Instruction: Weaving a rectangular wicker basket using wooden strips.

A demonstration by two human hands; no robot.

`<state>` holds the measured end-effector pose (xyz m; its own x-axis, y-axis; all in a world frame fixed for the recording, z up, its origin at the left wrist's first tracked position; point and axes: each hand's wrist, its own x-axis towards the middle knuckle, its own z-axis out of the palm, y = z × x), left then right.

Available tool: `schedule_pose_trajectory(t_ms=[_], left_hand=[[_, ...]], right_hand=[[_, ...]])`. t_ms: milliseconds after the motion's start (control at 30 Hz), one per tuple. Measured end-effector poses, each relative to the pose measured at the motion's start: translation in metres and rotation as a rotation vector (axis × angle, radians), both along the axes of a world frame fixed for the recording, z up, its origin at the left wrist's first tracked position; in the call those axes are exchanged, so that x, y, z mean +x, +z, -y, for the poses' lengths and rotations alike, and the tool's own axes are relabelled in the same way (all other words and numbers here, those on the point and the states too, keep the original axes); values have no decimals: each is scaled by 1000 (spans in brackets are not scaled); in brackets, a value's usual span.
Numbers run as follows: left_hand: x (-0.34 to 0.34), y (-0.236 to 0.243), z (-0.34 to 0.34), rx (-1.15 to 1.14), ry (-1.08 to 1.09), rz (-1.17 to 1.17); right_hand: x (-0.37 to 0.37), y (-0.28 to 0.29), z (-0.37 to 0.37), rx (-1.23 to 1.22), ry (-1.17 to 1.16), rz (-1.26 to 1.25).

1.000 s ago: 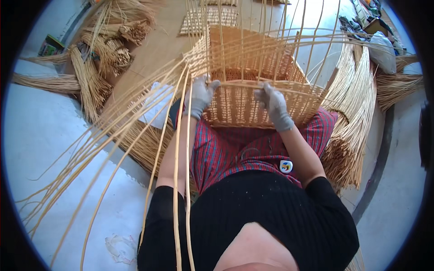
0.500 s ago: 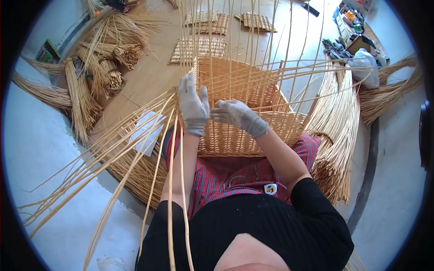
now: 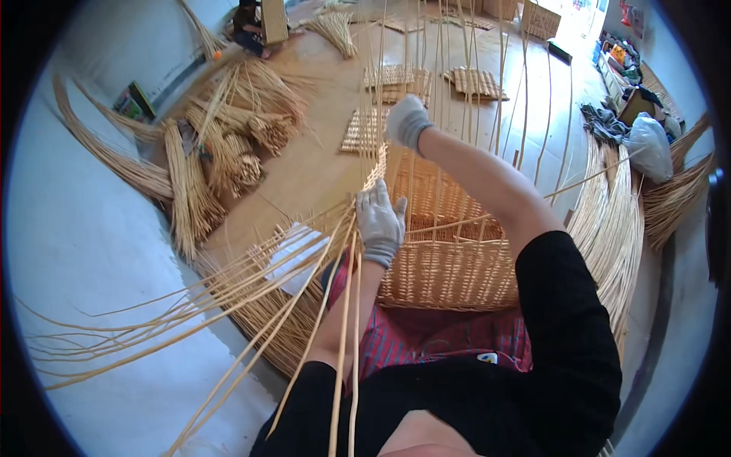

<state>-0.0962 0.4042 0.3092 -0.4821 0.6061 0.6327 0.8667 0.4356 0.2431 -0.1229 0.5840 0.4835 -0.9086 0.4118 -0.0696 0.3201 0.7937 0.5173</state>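
A half-woven wicker basket rests on my lap, with tall upright willow rods rising from its far walls. My left hand, in a grey glove, lies along the basket's left wall with its fingers stretched out and the thumb apart. From beside it, several long loose rods fan out to the left and toward me. My right hand, also gloved, is raised over the far left corner, next to the uprights. Its fingers are curled into a fist; what they hold is hidden. One rod slants across the basket toward the right.
Bundles of willow lie on the floor at left, and more bundles at right. Woven panels are on the floor ahead. A person sits at the far left. A white plastic bag stands at right.
My right hand has moved from close beside the left hand up and away to the far left corner, now closed. Several rods that crossed the basket toward the right no longer show there. The view has shifted.
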Motion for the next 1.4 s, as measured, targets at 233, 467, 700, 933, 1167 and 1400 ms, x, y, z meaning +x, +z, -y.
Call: schedule_pose_trajectory(t_ms=[233,467,700,933,1167,1400], left_hand=[[39,-22,46,60,-19,232],[-4,-86,58,76,-228,832],[-15,-71,62,-14,-293,1352],[-23,-69,55,-174,-351,1465],[-6,-77,48,72,-183,1481],[-7,-78,50,85,-238,1461]], right_hand=[[105,-82,87,-467,406,-1197],[253,-189,152,-644,-22,-719],[259,-198,125,-534,24,-1095],[268,-214,166,-1567,-406,-1616],[132,-106,92,-1025,-236,-1163],[212,-157,101,-1356,-153,-1661]])
